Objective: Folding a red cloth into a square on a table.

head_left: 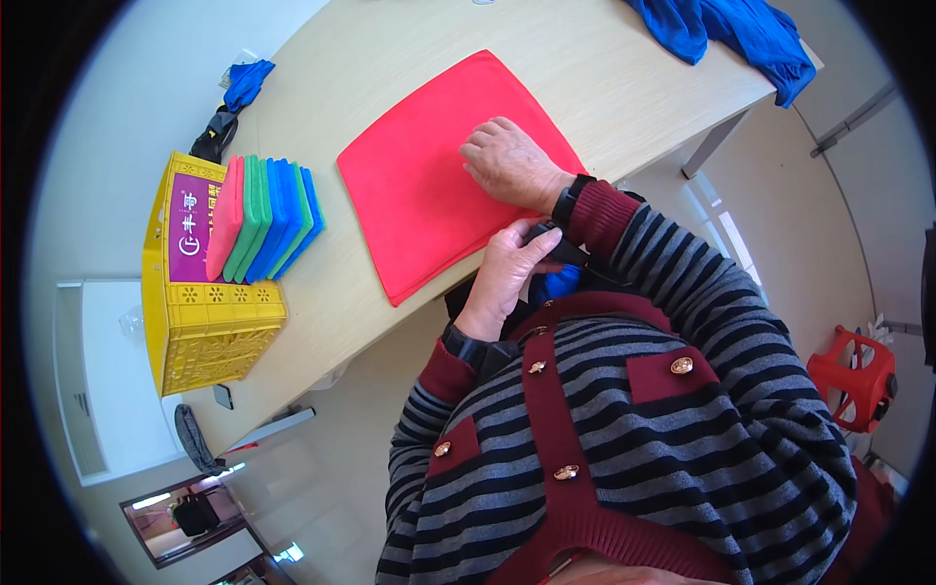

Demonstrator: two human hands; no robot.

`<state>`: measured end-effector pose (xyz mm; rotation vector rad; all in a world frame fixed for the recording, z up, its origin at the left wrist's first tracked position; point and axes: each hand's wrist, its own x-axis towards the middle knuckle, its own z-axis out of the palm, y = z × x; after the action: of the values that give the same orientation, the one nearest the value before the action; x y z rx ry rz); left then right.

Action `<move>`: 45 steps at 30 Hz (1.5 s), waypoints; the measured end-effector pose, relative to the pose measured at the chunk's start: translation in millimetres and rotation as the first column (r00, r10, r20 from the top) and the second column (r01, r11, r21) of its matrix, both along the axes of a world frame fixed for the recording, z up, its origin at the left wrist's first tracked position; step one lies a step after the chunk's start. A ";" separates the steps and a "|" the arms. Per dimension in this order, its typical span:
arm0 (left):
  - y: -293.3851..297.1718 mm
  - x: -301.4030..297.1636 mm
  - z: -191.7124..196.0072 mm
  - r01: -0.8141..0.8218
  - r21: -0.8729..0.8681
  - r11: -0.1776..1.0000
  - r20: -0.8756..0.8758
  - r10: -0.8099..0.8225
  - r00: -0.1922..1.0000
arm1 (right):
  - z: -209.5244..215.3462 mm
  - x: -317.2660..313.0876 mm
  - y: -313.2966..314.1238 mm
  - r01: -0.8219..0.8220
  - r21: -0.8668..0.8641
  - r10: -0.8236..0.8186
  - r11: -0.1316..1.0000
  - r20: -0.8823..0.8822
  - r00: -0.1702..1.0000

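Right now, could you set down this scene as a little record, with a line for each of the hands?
Left hand: the left hand pinches a black object, partly hidden, near the right sleeve
Right hand: the right hand is over the red cloth; its grip is unclear
Surface: pale table
Beside the yellow crate: multicoloured stack of cloths
Far right corner: crumpled blue cloth
Floor: red stool
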<state>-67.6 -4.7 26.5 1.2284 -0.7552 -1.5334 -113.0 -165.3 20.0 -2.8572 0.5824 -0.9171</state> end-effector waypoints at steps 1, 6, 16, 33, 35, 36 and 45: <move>0.7 0.2 -0.6 -0.005 0.001 1.000 0.000 0.005 1.000 | -2.9 -0.1 1.3 -0.023 -0.023 0.023 0.999 0.000 1.000; 4.5 1.7 2.1 0.046 0.038 0.998 -0.031 -0.045 0.998 | -15.8 -4.0 -1.4 -0.137 0.037 0.140 0.990 -0.105 0.985; -9.2 108.0 19.7 -0.525 -0.301 0.796 0.028 0.558 0.830 | -3.0 -7.9 13.9 -0.118 0.585 -0.042 0.802 0.253 0.967; -74.9 100.1 27.3 0.133 -0.694 0.707 0.696 0.707 -0.124 | 28.2 0.8 82.6 -0.135 0.823 0.299 -0.552 0.347 0.889; -71.1 98.2 25.3 0.252 -0.645 0.721 0.672 0.693 -0.262 | 25.7 0.6 83.3 -0.116 0.811 0.285 -0.574 0.331 0.900; -69.5 98.0 24.6 0.311 -0.610 0.729 0.675 0.683 -0.279 | 25.5 0.3 84.4 -0.097 0.797 0.271 -0.596 0.314 0.910; -44.2 104.3 9.7 0.297 -0.503 0.811 0.783 0.574 -0.241 | 17.1 4.7 96.0 -0.016 0.876 0.390 -0.483 0.231 0.891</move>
<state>36.7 -48.9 36.2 1.8246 -1.8220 0.5348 -108.3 -69.3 37.1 -1.0567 0.3358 0.2610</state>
